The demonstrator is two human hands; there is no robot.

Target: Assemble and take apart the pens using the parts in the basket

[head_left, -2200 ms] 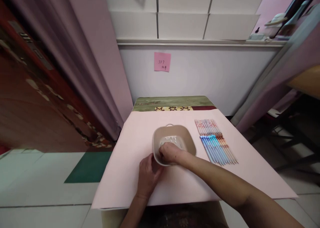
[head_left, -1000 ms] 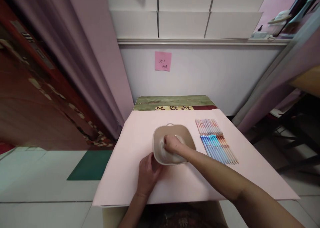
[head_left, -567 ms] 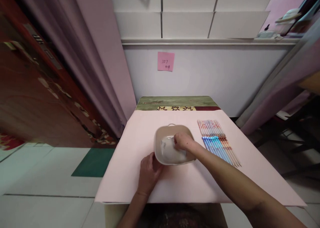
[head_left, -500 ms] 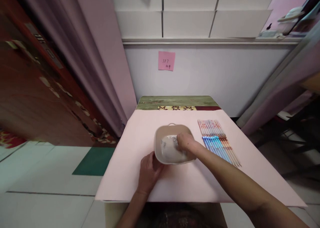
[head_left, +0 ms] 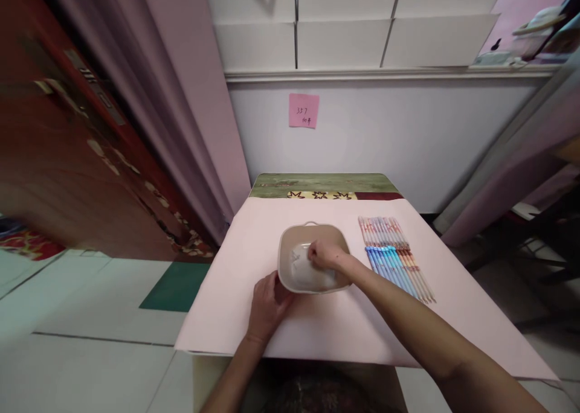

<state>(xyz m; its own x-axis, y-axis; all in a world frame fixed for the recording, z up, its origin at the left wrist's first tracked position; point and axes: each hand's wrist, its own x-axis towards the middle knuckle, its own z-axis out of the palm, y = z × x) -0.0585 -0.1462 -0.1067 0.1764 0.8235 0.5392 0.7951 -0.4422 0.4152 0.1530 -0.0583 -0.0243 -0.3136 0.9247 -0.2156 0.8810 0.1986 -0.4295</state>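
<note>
A beige square basin (head_left: 290,247) stands on the pink-covered table (head_left: 231,268), tilted slightly. My left hand (head_left: 268,301) grips its lower left side from outside. Inside the basin my right hand (head_left: 324,254) has its fingers bent together over the pale bottom; whatever is between them is too small to make out. A few small greyish bits (head_left: 295,258) lie on the basin floor near its left side. To the right of the basin, several pens lie side by side in two rows, a pale pinkish row (head_left: 384,231) above a row of blue (head_left: 393,271) and brownish ones (head_left: 417,274).
A pink note (head_left: 303,110) with handwriting is stuck on the white wall beyond the table. Green patterned board (head_left: 321,183) shows along the table's far edge. A purple curtain (head_left: 190,99) and a red door (head_left: 90,177) stand at the left.
My right hand has moved a little to the left inside the basin. My left hand still holds the basin's side. The view has shifted slightly.
</note>
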